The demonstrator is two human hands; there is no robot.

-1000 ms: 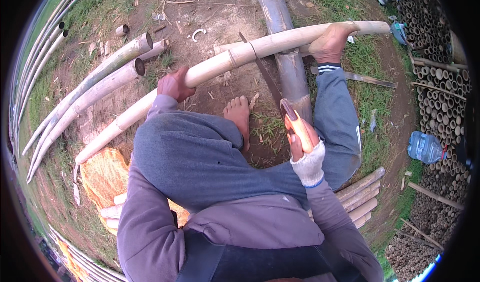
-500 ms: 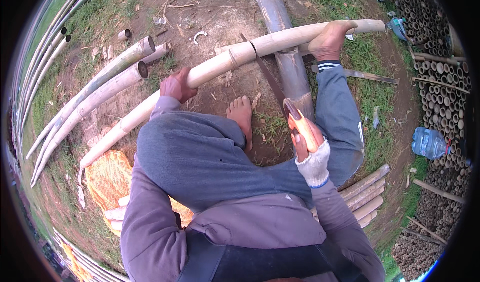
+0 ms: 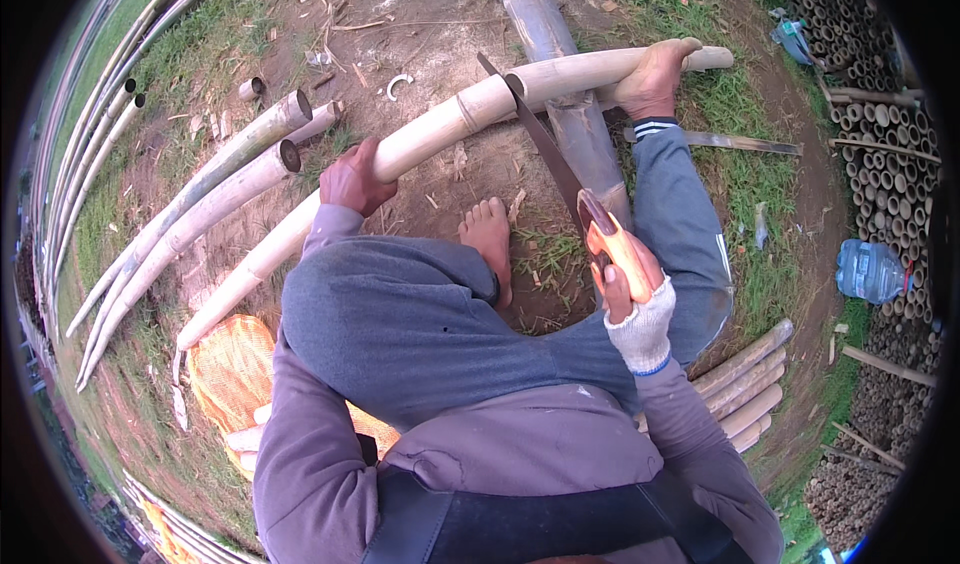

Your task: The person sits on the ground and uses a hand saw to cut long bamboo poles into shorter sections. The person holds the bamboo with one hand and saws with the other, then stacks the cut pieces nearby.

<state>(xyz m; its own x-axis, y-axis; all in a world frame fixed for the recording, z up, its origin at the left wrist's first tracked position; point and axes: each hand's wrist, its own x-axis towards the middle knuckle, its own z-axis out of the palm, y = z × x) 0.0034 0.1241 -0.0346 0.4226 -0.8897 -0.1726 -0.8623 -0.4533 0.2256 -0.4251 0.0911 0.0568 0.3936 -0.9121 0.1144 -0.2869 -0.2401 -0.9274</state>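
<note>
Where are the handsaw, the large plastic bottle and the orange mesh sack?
Handsaw (image 3: 551, 159): head view, middle of blade.
Large plastic bottle (image 3: 868, 270): head view, its side.
Orange mesh sack (image 3: 231, 366): head view, upper part.

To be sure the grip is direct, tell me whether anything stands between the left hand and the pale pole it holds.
Nothing visible does: the bare left hand grips the pale pole, and the saw sits farther right.

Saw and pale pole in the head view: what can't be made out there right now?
All in the head view:
- Teeth of the saw: too small to tell.
- Underside of the pale pole: hidden by its upper side.
- Left hand: some fingertips, hidden by its back and the pole.
- Right hand: palm, hidden by its own back and fingers.
</note>
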